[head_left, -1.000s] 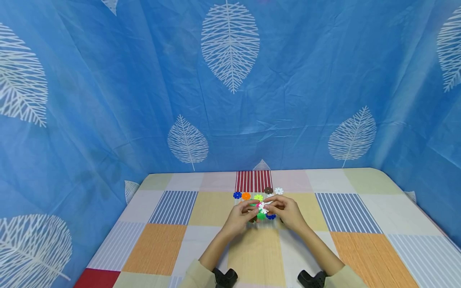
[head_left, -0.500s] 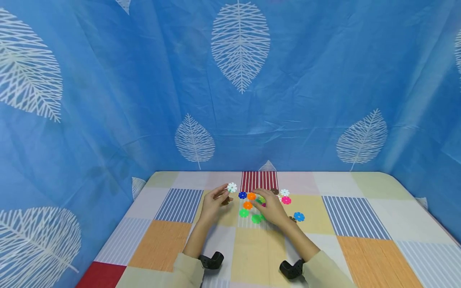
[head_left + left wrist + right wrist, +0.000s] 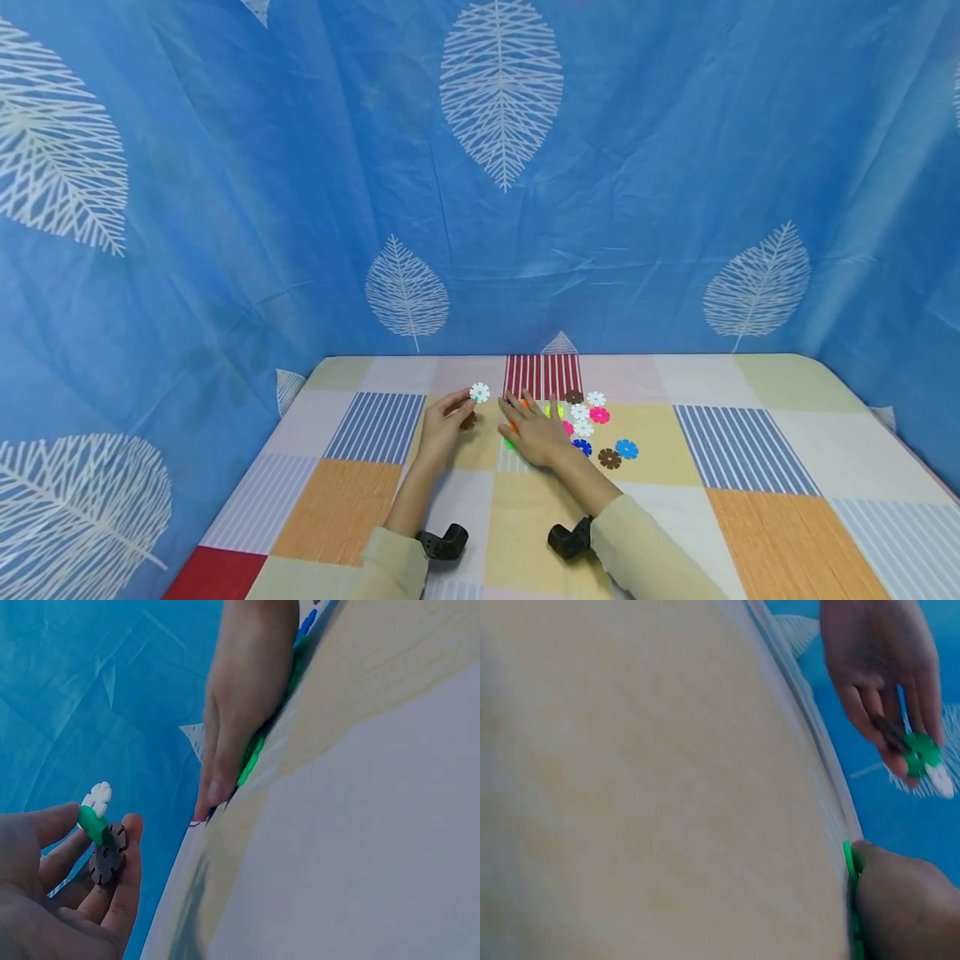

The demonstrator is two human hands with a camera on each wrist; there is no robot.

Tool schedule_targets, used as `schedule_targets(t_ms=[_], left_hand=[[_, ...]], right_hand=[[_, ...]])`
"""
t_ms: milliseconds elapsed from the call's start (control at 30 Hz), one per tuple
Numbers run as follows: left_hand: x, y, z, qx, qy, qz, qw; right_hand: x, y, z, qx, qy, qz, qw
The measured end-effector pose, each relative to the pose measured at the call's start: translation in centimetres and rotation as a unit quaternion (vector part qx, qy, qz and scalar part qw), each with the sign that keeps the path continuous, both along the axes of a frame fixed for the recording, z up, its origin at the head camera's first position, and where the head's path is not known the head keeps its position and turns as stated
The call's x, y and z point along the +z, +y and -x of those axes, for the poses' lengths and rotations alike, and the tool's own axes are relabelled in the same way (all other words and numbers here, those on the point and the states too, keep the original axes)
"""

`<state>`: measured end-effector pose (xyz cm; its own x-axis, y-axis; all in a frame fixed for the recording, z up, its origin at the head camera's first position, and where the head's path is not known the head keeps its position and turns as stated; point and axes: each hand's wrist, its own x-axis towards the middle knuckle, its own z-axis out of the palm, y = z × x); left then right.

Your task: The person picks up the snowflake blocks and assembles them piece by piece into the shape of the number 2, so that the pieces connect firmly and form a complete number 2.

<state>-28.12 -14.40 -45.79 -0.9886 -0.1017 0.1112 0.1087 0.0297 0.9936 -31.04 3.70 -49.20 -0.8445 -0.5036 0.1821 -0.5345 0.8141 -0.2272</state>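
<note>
My left hand (image 3: 442, 432) pinches a few joined snowflake discs, held up left of the pile. They are a white snowflake disc (image 3: 97, 799), a green snowflake disc (image 3: 93, 823) and dark brown ones (image 3: 107, 862), linked edge to edge. My right hand (image 3: 538, 433) lies palm down with fingers spread over the loose discs on the table. Under and beside it show orange, yellow and green pieces, partly hidden by the fingers. In the right wrist view a green disc (image 3: 849, 862) pokes out beside the thumb side of that hand.
Right of my right hand lie several loose discs: a pink disc (image 3: 599, 415), a dark blue disc (image 3: 582, 447), a brown disc (image 3: 610, 458) and a light blue disc (image 3: 627, 450). A patchwork cloth (image 3: 540, 517) covers the table; a blue leaf-print curtain (image 3: 600, 208) stands behind.
The hands have parted; the left carried the joined discs to the left. My right hand moved over the pile, turned palm down and spread its fingers, while loose discs scattered to the right.
</note>
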Motion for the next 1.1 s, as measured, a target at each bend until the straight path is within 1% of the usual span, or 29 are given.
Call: schedule_targets(t_ms=[100,200,267,467,633,733,800,833,900,967,1033,1100], left_hand=[[0.2,0.2,0.1,0.001,-0.001,-0.003,1.0],[0.2,0.4,0.2,-0.004,-0.002,0.0,1.0],[0.2,0.6,0.2,-0.01,-0.006,0.0,0.9999],[-0.2,1.2,0.0,-0.033,-0.01,-0.003,0.9994],[-0.7,1.7,-0.1,-0.043,-0.006,-0.004,0.999],[-0.9,2.1,-0.1,-0.049,-0.01,-0.003,0.9988],[-1.1,2.3,-0.2,-0.052,-0.017,-0.007,0.9985],[-1.1,2.4,-0.3,-0.055,-0.023,-0.009,0.9982],[-0.7,2.7,-1.0,-0.06,-0.033,-0.009,0.9976],[-0.2,3.2,-1.8,-0.064,-0.041,0.001,0.9971],[0.5,3.7,-2.5,-0.069,-0.05,0.019,0.9961],[0.9,4.3,-3.0,-0.079,-0.052,0.029,0.9951]], right_hand=[[0.0,1.3,0.4,-0.032,0.009,-0.021,0.9992],[0.1,3.2,0.8,-0.067,0.01,-0.022,0.9975],[0.1,4.7,0.8,-0.082,0.004,-0.011,0.9966],[-0.1,8.8,0.4,-0.107,0.005,0.026,0.9939],[-0.3,10.7,0.0,-0.114,0.013,0.037,0.9927],[-0.2,10.8,-0.2,-0.112,0.021,0.051,0.9922],[-0.1,10.4,-0.3,-0.105,0.034,0.084,0.9904],[0.0,10.1,-0.3,-0.095,0.047,0.103,0.989],[0.3,9.1,-0.3,-0.063,0.074,0.142,0.9851],[0.7,7.8,-0.2,-0.039,0.087,0.168,0.9811],[1.1,6.5,-0.2,-0.026,0.08,0.166,0.9825],[1.4,5.3,-0.1,-0.032,0.057,0.14,0.988]])
